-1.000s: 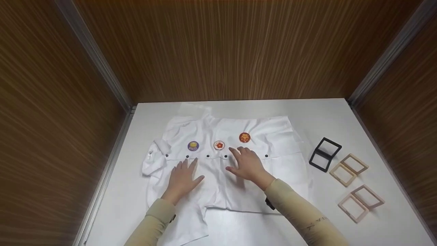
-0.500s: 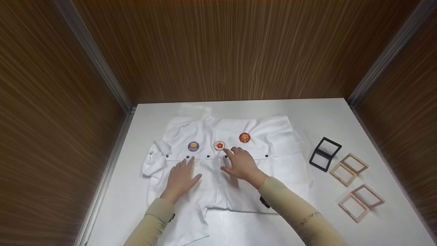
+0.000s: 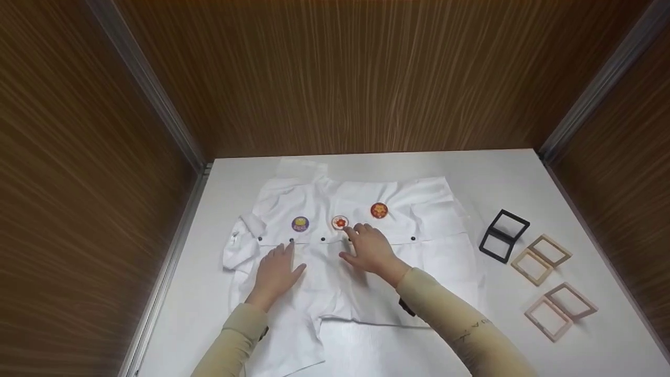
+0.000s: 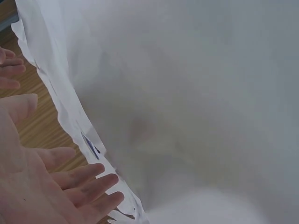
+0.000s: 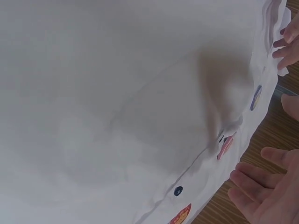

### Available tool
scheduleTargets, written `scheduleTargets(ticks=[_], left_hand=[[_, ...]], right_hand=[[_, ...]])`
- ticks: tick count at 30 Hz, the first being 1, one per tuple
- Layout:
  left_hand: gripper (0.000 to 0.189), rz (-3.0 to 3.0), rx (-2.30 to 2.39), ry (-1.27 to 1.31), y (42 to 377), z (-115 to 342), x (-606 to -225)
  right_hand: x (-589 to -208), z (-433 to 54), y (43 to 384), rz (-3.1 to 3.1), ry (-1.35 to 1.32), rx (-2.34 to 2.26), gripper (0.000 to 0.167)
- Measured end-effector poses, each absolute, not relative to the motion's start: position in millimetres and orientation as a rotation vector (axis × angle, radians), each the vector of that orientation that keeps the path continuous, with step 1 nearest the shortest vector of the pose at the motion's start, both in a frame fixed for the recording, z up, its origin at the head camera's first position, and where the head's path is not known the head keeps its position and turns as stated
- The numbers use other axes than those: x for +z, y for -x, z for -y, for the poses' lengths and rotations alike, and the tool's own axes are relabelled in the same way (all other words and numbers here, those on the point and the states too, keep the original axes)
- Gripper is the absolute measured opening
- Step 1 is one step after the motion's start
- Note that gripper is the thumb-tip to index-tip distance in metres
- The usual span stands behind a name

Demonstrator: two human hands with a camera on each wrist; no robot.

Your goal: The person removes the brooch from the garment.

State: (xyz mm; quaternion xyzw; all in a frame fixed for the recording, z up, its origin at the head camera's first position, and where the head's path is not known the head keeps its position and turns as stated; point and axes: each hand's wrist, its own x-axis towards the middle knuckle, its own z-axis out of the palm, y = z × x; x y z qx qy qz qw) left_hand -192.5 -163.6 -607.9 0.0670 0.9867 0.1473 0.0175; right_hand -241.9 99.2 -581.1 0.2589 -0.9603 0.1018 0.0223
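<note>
A white short-sleeved shirt [image 3: 439, 220] with dark buttons lies spread sideways on the table. Along its button line are a purple round badge [image 3: 300, 224] with a yellow figure, a white badge [image 3: 340, 222] with a red flower, and an orange-red badge [image 3: 379, 210] set farther back. My left hand [image 3: 274, 272] is over the shirt just below the purple badge, fingers extended and holding nothing. My right hand [image 3: 370, 250] reaches in from the right, its index fingertip at the lower edge of the flower badge. It covers part of one button. Both wrist views show loosely extended fingers.
On the right of the white table [image 3: 487, 173] lie three hinged two-panel frames, all unfolded: a black frame [image 3: 493, 231], a tan frame [image 3: 544, 266] and a pink frame [image 3: 566, 319]. Wood-grain panels [image 3: 335, 78] wall in the back and both sides.
My right hand has moved left, bringing its index fingertip to the flower badge. My left hand has shifted slightly left across the shirt. The head view has turned a little.
</note>
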Motion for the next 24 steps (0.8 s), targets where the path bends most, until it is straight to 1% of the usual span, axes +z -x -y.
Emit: scheduleTargets(ticks=[14, 24], left_hand=[[0.067, -3.034, 0.494, -0.137, 207, 160, -604], [0.064, -3.054, 0.541, -0.161, 208, 161, -602]], right_hand=[[-587, -83, 253, 3.01, -0.821, 0.267, 0.065], [-588, -74, 260, 2.969, -0.868, 0.239, 0.079]])
